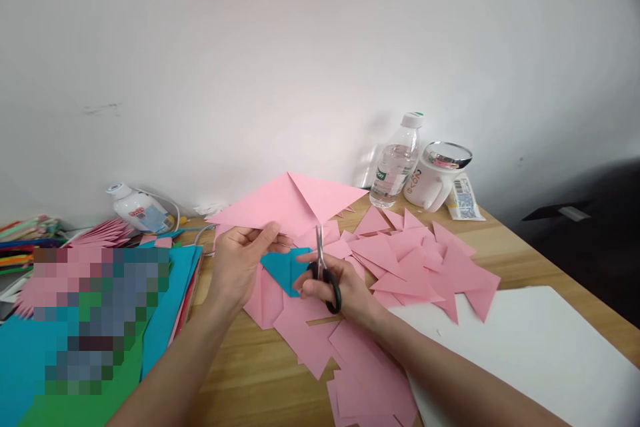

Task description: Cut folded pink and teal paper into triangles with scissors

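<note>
Left hand (240, 263) pinches folded pink paper (287, 207) at its lower edge | right hand (335, 287) grips scissors (323, 267), blades probably at the fold | paper light, floppy; hold near the cut.

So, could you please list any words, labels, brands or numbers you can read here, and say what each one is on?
White mug: dark letters that look like "eoon", upside down, uncertain.
Water bottle: green label with white print, too small to read.
White bottle lying at left: red and blue label, blurred.
Packet beside the mug: barcode and small print, unreadable.
Pink paper, scissors: no text.
</note>
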A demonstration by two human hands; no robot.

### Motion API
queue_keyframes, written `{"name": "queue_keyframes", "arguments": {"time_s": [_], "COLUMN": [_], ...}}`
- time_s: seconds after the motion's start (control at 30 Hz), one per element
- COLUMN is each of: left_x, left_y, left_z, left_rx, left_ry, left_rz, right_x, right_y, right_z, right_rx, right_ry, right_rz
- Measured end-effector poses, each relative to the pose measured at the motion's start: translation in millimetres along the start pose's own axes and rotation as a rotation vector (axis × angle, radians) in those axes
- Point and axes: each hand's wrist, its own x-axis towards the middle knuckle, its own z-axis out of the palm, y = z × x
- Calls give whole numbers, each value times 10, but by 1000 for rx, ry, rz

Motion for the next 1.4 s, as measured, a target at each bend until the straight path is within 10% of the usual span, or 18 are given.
{"name": "queue_keyframes", "arguments": {"time_s": [0.6, 1.4], "left_x": [-133, -152], "left_y": [-81, -77], "left_z": [93, 154], "left_rx": [50, 36], "left_ry": [-2, -20], "left_rz": [-149, -148], "right_x": [-71, -75], "right_y": [43, -15], "right_z": [9, 37], "right_rx": [-127, -164], "right_ry": [-190, -106], "right_rz": [2, -51]}}
